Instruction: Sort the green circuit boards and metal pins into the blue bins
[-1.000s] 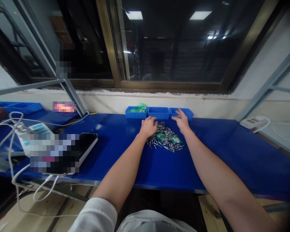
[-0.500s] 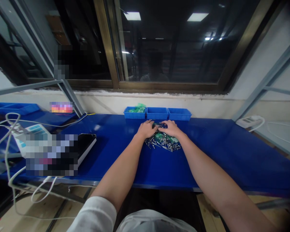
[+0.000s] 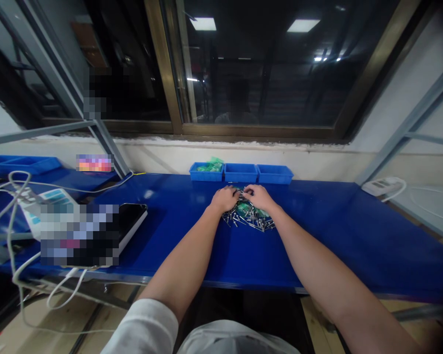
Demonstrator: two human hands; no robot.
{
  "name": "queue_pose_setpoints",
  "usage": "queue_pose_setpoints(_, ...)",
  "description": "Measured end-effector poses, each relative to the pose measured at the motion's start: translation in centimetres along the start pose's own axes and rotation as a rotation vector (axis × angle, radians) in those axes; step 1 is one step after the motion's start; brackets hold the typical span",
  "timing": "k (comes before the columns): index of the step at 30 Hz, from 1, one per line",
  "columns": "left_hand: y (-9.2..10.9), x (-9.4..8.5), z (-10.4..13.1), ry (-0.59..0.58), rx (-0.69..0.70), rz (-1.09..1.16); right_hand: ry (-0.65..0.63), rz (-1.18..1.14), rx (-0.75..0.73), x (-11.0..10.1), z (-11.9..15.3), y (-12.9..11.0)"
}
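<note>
A heap of small silvery metal pins (image 3: 256, 221) lies on the blue table, with green pieces (image 3: 243, 210) among them. My left hand (image 3: 225, 198) rests on the heap's left back side, fingers bent in among the pins. At the back right of the heap is my right hand (image 3: 257, 196), its fingers curled inward close to the left fingertips. Both hands touch the pins, but what lies between the fingers is too small to make out.
Three blue bins (image 3: 240, 172) stand along the wall behind the heap, the left one holding green bags (image 3: 212, 165). A dark flat device (image 3: 133, 216), a white device and cables occupy the left. A white power strip (image 3: 380, 186) sits at the right.
My right hand has shifted slightly left and its fingers have drawn in over the pins. My left hand has moved slightly, its fingers still in the heap.
</note>
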State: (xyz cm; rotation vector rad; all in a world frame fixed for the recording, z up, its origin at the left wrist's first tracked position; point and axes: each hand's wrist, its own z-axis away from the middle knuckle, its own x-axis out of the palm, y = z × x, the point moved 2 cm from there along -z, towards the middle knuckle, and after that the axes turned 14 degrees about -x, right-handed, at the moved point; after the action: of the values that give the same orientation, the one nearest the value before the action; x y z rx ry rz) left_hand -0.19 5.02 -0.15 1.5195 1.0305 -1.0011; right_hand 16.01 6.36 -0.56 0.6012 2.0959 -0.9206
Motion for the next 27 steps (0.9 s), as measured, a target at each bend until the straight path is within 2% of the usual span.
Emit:
queue_pose_setpoints(8,0.0,0.2,-0.1,0.019,0.041,0.029,-0.016,0.077,-0.066,0.1,-0.2,-0.3)
queue_pose_setpoints(16,0.6,-1.0,0.2,0.189,0.135,0.175,0.082,0.08,-0.023,-1.1,-0.2,-0.8)
queue_pose_setpoints(20,0.9,-1.5,0.3,0.226,0.156,0.201,0.159,-0.074,-0.034,-1.5,-0.1,-0.9)
queue_pose_setpoints(24,0.8,-1.5,0.2,0.221,0.116,0.174,0.257,-0.375,-0.049,-1.5,-0.2,-0.9)
queue_pose_setpoints(27,0.8,-1.5,0.2,0.213,0.118,0.169,0.276,-0.492,-0.067,-1.6,-0.3,-0.9)
